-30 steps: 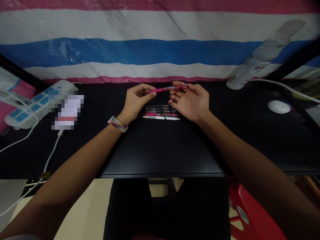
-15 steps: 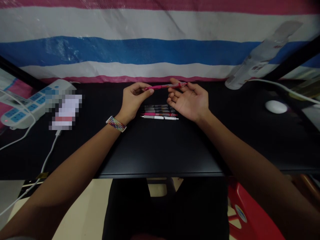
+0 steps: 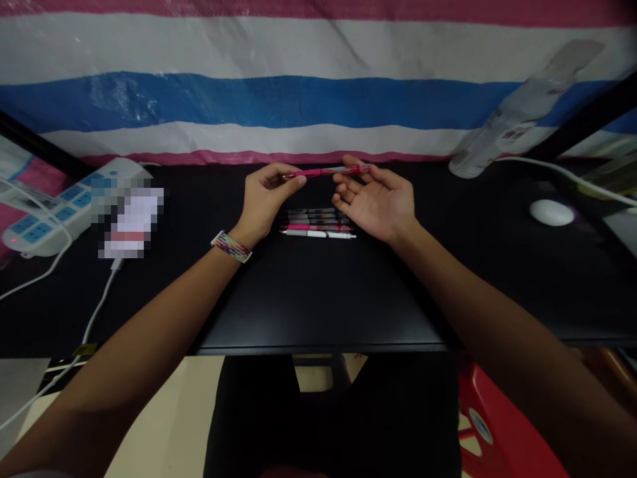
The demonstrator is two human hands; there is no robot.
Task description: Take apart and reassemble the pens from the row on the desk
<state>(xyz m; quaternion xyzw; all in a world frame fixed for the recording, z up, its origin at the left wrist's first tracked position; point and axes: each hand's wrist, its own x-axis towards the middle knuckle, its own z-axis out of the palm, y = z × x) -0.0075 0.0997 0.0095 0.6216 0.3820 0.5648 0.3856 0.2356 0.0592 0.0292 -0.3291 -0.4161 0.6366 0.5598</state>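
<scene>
A pink pen (image 3: 326, 172) is held level above the black desk (image 3: 318, 292), one end in each hand. My left hand (image 3: 266, 199), with a coloured band at the wrist, pinches the pen's left end. The right end rests between the thumb and fingertips of my right hand (image 3: 381, 199), palm up. Below the hands, several pens (image 3: 318, 223) lie side by side in a neat row on the desk, the nearest one white, the one behind it pink.
A white power strip (image 3: 60, 209) with cables and a blurred-out object (image 3: 130, 219) sit at the left. A clear plastic bottle (image 3: 522, 109) leans at the back right, a white mouse (image 3: 552, 212) beside it. A striped tarp (image 3: 298, 79) backs the desk. A red stool (image 3: 497, 425) stands below right.
The pen and both hands have barely shifted; the pen's right end has dipped slightly, so it now lies more level.
</scene>
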